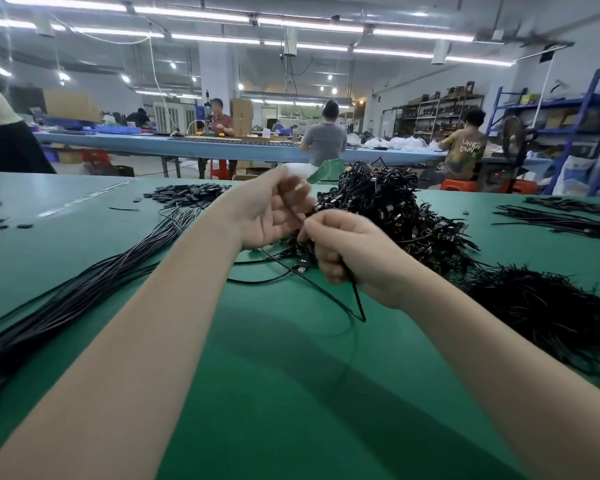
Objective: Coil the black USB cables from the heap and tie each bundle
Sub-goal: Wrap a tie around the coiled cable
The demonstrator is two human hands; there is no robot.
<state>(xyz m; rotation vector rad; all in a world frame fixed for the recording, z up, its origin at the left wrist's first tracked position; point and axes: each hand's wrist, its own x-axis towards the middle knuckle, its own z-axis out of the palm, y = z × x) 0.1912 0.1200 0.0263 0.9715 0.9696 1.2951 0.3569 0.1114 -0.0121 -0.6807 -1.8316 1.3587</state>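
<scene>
One thin, limp USB cable (293,211) runs between both hands: left hand (269,211) loosely pinching, right hand (349,252) clenched round it; best gripped near plug (301,269).

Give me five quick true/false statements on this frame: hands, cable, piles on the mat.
1. The right hand grips a black cable. True.
2. The left hand lies flat on the mat. False: it is raised, with the cable running across its fingers.
3. The tangled heap lies beyond the hands. True.
4. The table mat is blue. False: it is green.
5. The long straight cables lie on the person's right. False: they lie on the left.
</scene>
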